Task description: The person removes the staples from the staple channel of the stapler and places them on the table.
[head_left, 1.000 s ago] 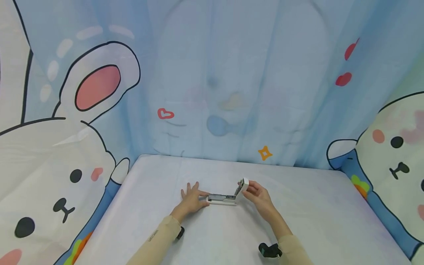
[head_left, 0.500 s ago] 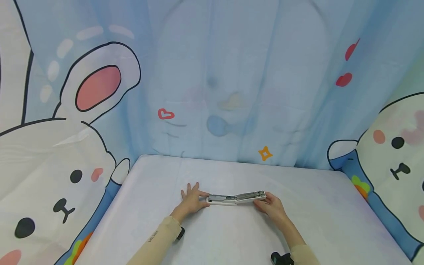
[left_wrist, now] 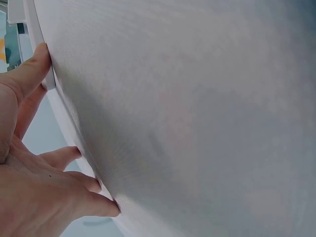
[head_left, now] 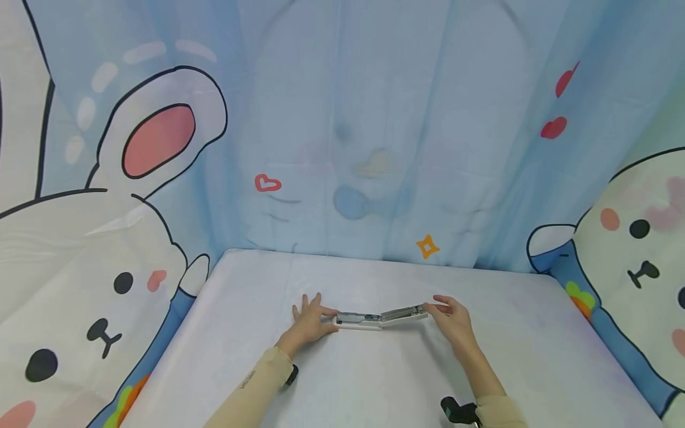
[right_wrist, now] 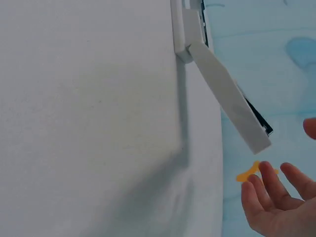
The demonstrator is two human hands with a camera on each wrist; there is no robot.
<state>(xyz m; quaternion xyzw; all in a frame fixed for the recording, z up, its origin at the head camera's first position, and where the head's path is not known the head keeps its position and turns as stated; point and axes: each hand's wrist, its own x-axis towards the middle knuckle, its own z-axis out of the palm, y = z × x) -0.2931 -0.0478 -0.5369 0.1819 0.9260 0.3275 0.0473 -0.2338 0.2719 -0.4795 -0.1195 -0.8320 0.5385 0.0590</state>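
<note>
I count one stapler [head_left: 377, 324], white outside with metal parts showing along its inner side, folded open at a single hinge into two halves. It sits right of centre in the lower half of my head view, between two hands. The left half lies flat on the white-covered bench [head_left: 364, 380]; the right half slants up from the hinge, its far end clear of the surface.

The left hand [head_left: 309, 321] pinches the stapler's left end between thumb and forefinger. On my left wrist view I can see its other three fingers spread, tips resting on the bench.

The right hand [head_left: 452, 324] is just beside the raised end. From the head it seems to meet that end, but my right wrist view shows a gap: the fingers are loosely bent, the thumb well apart from them, and it has hold of nothing.

I also count two beige sleeves [head_left: 248, 386] and two black wrist devices [head_left: 459, 410] at the bottom of the frame. On the blue backdrop [head_left: 374, 89] there are two cartoon animals [head_left: 69, 297], at the left and right edges, one outlined heart [head_left: 257, 183] left of centre, and two solid red hearts [head_left: 553, 128] upper right.
</note>
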